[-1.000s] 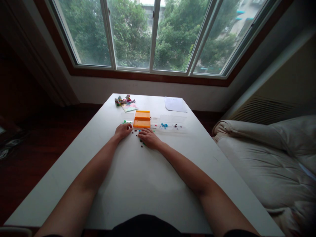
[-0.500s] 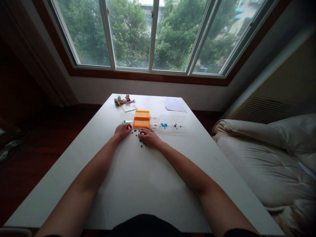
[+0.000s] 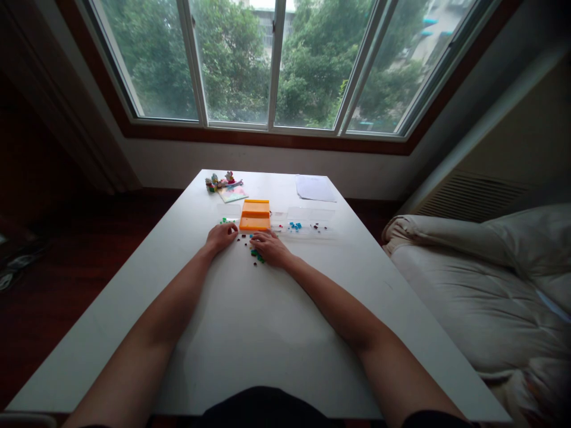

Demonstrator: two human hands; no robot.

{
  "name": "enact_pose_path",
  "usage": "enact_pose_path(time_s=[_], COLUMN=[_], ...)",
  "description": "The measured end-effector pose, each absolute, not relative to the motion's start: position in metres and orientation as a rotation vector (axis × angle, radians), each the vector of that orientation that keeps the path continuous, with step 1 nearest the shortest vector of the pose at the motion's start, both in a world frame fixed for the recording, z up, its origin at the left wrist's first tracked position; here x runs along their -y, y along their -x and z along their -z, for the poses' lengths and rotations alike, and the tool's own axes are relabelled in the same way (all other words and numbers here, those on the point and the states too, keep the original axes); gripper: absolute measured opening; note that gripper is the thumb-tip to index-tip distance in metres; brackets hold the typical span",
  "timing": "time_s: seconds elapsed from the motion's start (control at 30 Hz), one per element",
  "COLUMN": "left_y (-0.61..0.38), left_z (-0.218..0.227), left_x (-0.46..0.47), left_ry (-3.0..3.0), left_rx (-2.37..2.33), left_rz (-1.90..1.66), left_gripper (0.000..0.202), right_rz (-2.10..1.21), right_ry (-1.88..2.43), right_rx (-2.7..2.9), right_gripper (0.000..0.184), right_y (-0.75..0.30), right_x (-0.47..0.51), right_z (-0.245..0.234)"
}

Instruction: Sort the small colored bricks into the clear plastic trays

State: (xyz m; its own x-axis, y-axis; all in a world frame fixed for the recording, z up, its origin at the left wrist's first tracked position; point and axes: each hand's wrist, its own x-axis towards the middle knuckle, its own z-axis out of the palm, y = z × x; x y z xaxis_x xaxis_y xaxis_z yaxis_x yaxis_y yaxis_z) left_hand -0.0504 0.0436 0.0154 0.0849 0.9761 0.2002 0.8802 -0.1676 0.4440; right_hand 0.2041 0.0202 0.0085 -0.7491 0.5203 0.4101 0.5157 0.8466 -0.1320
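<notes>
My left hand [image 3: 222, 236] rests on the table just left of an orange tray [image 3: 255, 221], its fingers curled together by the thumb. Whatever it may hold is too small to make out. Beside it, small light green pieces [image 3: 224, 220] lie in a clear plastic box. My right hand [image 3: 270, 246] is in front of the tray with fingers stretched out and slightly apart, over a loose pile of tiny building bricks. Green bricks [image 3: 257, 255] show under its near side, and a few dark brown bricks [image 3: 244, 236] lie between the two hands.
Clear boxes to the right hold blue bricks [image 3: 295, 226] and dark pieces [image 3: 316, 226]. At the back stand small colourful figures [image 3: 229, 178] by a pastel card [image 3: 234, 193]. White paper [image 3: 316, 188] lies back right. A beige sofa [image 3: 446, 291] flanks the white table [image 3: 267, 333].
My right hand has shifted very slightly, and more green bricks show beside it. My left hand stays in nearly the same place and pose.
</notes>
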Motion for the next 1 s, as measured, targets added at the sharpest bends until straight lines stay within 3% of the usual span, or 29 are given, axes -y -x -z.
enact_pose_path(time_s=[0.3, 0.47, 0.67, 0.8, 1.0], left_y=[0.052, 0.052, 0.053, 0.053, 0.052], left_z=[-0.015, -0.013, -0.016, -0.016, -0.014], left_x=[-0.045, -0.046, -0.044, -0.044, -0.045], left_ry=[-2.148, -2.153, -2.171, -2.166, -2.157], left_rx=[-1.864, -1.872, -1.885, -1.889, -1.902], left_rz=[-0.664, -0.655, -0.612, -0.610, -0.617], left_gripper=[0.022, 0.023, 0.023, 0.023, 0.023], right_rz=[0.095, 0.179, 0.168, 0.152, 0.031], right_ry=[1.148, 1.545, 1.709, 1.718, 1.381], right_rx=[2.000, 1.641, 1.459, 1.456, 1.834], right_gripper=[0.036, 0.037, 0.038, 0.036, 0.027], right_y=[-0.258, -0.315, -0.336, -0.335, -0.294], right_x=[-0.048, -0.071, -0.075, -0.074, -0.058], right_z=[-0.028, -0.022, -0.015, -0.016, -0.021])
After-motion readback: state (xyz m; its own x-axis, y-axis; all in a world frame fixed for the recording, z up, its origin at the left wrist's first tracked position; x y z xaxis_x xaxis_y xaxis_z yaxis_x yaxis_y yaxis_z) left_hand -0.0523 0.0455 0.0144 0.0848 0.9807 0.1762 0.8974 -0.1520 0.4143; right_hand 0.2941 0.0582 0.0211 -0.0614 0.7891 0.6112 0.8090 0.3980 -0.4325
